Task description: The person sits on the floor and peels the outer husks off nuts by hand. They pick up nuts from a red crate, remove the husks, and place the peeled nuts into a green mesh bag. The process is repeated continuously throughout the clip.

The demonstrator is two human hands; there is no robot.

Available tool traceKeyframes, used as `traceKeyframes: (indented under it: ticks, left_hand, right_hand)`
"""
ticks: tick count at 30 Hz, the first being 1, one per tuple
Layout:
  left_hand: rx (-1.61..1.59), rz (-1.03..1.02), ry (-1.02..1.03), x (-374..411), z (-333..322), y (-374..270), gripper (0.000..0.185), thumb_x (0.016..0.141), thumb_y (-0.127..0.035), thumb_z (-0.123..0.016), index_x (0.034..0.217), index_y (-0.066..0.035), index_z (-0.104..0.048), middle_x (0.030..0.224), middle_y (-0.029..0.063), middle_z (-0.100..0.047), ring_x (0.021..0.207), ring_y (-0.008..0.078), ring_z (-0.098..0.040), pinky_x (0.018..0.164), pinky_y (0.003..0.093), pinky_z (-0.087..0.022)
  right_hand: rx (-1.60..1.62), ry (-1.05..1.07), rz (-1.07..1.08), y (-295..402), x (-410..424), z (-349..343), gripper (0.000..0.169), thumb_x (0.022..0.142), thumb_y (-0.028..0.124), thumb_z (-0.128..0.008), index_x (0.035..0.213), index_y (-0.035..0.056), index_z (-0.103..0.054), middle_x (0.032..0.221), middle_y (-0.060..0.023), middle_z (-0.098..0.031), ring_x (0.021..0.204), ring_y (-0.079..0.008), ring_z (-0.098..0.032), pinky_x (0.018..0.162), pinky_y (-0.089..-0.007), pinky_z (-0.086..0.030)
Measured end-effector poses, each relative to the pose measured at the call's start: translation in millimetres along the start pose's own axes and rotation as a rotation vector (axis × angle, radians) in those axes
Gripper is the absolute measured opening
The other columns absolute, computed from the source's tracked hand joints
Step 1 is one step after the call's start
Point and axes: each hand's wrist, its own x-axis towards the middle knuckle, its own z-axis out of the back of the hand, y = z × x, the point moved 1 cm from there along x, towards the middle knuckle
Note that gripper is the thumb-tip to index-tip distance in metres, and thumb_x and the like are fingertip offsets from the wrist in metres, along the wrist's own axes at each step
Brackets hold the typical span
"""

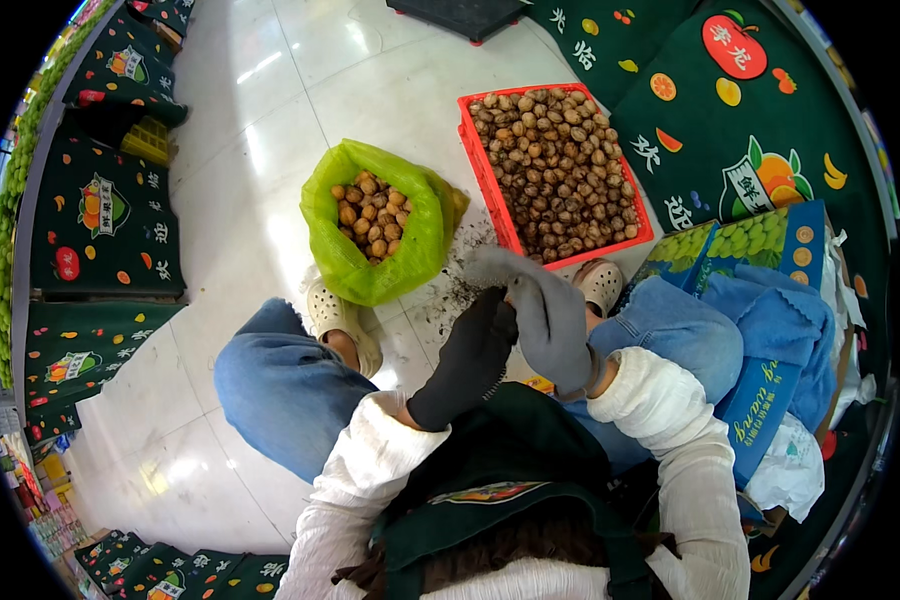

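My left hand [471,352] wears a black glove, its fingers curled in against my other hand. My right hand [559,322] is in a grey glove, with a blurred grey shape stretching forward from it. A small brown spot shows where the hands meet; what they hold there is hidden. Ahead and to the left stands an open green mesh sack [322,217] with walnuts [373,217] inside. A red plastic crate [487,191] full of darker walnuts [555,172] lies ahead on the right. Dark crumbs [457,289] are scattered on the floor between sack and crate.
Blue cardboard boxes [757,420] with a blue cloth [780,330] over them stand by my right knee. A black platform [461,15] is on the tiled floor [225,135] at the far side. Printed green drapes [105,202] hang along the left, with more on the right.
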Motion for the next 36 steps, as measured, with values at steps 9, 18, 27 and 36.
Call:
traceKeyframes:
  ticks: [9,18,27,36]
  left_hand:
    - [0.633,-0.603,-0.099,-2,3,-20,0.023,0.088,-0.008,-0.049,0.109,0.002,-0.05,0.086,0.0205,-0.052,0.077,0.0409,-0.054,0.065,0.0483,-0.043]
    - [0.388,-0.359,0.082,-19,12,-1,0.025,0.083,-0.008,-0.051,0.105,0.002,-0.053,0.1,0.0204,-0.054,0.087,0.0391,-0.054,0.071,0.0458,-0.044]
    - [0.657,-0.492,-0.139,4,-8,-30,0.028,0.08,-0.011,-0.058,0.104,-0.002,-0.049,0.091,0.0194,-0.05,0.079,0.0377,-0.052,0.065,0.0449,-0.045]
    - [-0.334,0.192,0.056,2,10,-10,0.049,0.099,-0.039,-0.038,0.122,0.004,-0.046,0.102,0.0098,-0.057,0.078,0.0178,-0.06,0.073,0.0287,-0.049]
  right_hand:
    - [0.38,-0.099,-0.127,-2,-8,-11,0.037,0.096,0.009,-0.034,0.127,-0.0068,-0.045,0.119,-0.0188,-0.059,0.109,-0.0245,-0.058,0.096,-0.0333,-0.044]
    - [-0.351,0.203,0.647,-2,-3,7,0.046,0.084,-0.003,-0.041,0.13,-0.0082,-0.041,0.13,-0.0233,-0.049,0.12,-0.0347,-0.051,0.101,-0.0371,-0.039]
    - [0.568,-0.088,-0.289,-23,-21,-17,0.038,0.096,0.004,-0.033,0.131,-0.0071,-0.04,0.128,-0.0139,-0.052,0.116,-0.0192,-0.052,0.099,-0.0303,-0.039]
    - [0.274,0.036,0.122,-18,6,-4,0.049,0.099,0.025,-0.034,0.135,-0.0074,-0.035,0.138,-0.0198,-0.042,0.13,-0.0272,-0.038,0.109,-0.0348,-0.026]
